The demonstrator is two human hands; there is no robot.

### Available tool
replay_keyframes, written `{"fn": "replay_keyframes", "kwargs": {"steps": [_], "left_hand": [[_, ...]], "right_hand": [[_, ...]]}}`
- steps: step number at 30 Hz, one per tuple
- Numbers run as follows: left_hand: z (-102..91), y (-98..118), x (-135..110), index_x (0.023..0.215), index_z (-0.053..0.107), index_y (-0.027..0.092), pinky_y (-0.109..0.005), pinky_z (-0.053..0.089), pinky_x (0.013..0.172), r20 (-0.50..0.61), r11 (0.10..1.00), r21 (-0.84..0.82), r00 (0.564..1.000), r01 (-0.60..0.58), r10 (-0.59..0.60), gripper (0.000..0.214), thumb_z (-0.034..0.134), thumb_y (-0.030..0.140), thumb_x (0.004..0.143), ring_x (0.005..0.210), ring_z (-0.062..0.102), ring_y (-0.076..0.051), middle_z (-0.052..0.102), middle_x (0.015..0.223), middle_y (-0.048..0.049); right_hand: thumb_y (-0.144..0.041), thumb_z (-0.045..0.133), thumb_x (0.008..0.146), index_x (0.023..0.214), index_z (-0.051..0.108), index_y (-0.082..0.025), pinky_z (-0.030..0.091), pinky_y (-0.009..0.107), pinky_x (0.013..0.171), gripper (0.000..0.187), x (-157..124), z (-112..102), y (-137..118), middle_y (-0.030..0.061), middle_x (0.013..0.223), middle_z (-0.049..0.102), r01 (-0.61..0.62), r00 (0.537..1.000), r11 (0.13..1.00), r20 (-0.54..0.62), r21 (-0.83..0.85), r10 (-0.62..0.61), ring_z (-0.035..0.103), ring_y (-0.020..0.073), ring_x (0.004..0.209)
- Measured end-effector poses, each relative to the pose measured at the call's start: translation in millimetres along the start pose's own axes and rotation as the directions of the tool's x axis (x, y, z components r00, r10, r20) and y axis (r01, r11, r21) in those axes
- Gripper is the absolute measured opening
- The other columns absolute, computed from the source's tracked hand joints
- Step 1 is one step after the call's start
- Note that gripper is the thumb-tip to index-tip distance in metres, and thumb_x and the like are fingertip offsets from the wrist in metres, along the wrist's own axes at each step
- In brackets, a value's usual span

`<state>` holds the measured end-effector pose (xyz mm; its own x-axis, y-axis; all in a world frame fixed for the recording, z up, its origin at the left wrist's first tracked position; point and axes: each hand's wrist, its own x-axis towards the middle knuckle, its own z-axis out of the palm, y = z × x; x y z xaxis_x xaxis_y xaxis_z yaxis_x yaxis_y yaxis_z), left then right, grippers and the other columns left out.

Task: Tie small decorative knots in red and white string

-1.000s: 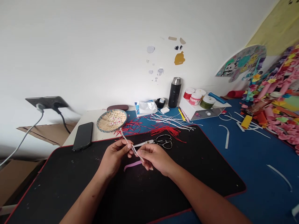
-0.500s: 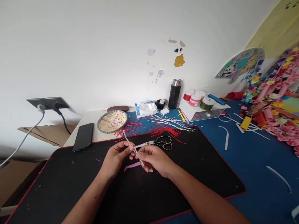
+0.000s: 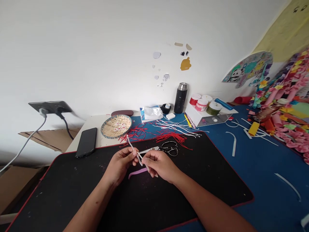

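Note:
My left hand (image 3: pixel 122 162) pinches a narrow white paper strip (image 3: pixel 129 142) between thumb and forefinger; one end sticks up past the fingertips. Close beside it, my right hand (image 3: pixel 158 163) has its fingers closed on the lower part of the strip, which crosses or folds between the two hands. Below the fingers, a pair of pink tweezers (image 3: pixel 137 172) lies on the black mat (image 3: pixel 193 187), partly covered by my right hand. Just beyond the hands rest scissors (image 3: pixel 169 149) with dark handles, their blades partly behind my fingers.
Red cords (image 3: pixel 173 138) and white cords (image 3: pixel 181 127) lie behind the mat. A woven basket (image 3: pixel 103 129) holding small pieces and a phone (image 3: pixel 86 142) are at the left. A black thermos (image 3: pixel 181 99) stands near several tape rolls (image 3: pixel 214 108). Paper strips (image 3: pixel 234 145) lie on the right.
The strip's lower parts have spread apart between my hands, so a gap and a crossing now show. My hands stay almost in place.

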<state>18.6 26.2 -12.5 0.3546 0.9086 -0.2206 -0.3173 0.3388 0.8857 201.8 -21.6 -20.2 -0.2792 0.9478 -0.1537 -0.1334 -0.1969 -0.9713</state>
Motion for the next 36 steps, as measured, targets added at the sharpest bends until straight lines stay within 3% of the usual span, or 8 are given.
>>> {"fn": "replay_keyframes", "kwargs": {"steps": [10,22,36], "left_hand": [[-0.9,-2.7,-1.3,0.079,0.08,0.014,-0.021,0.049,0.055,0.07,0.995,0.1,0.997,-0.025,0.018,0.029,0.095,0.038,0.069,0.059,0.06,-0.013,0.07,0.066,-0.0037],[-2.3,-9.3,1.1,0.081,0.081,0.012,-0.017,0.049,0.053,0.035,0.996,-0.031,0.996,0.088,-0.087,0.036,0.1,0.034,0.06,0.058,0.059,-0.01,0.069,0.066,-0.0033],[-2.0,-7.6,2.0,0.085,0.083,0.012,-0.017,0.05,0.053,0.046,0.998,-0.045,0.998,0.034,-0.032,0.033,0.099,0.032,0.064,0.057,0.061,-0.01,0.071,0.065,-0.0035]], "right_hand": [[-0.057,0.068,0.09,0.09,0.065,-0.015,0.032,0.019,0.038,0.041,0.9,0.6,0.8,-0.0028,0.064,0.062,-0.011,1.0,1.0,0.011,0.019,0.011,0.051,0.0076,0.042],[-0.05,0.068,0.091,0.086,0.063,-0.016,0.032,0.02,0.04,0.034,0.6,0.6,0.2,-0.007,0.051,0.053,0.046,0.999,0.997,-0.011,-0.062,-0.047,0.045,0.0075,0.04],[-0.059,0.066,0.09,0.087,0.062,-0.017,0.032,0.019,0.039,0.042,0.2,2.9,0.3,-0.004,0.062,0.059,0.019,1.0,0.999,-0.007,-0.051,-0.019,0.05,0.007,0.041]]}}
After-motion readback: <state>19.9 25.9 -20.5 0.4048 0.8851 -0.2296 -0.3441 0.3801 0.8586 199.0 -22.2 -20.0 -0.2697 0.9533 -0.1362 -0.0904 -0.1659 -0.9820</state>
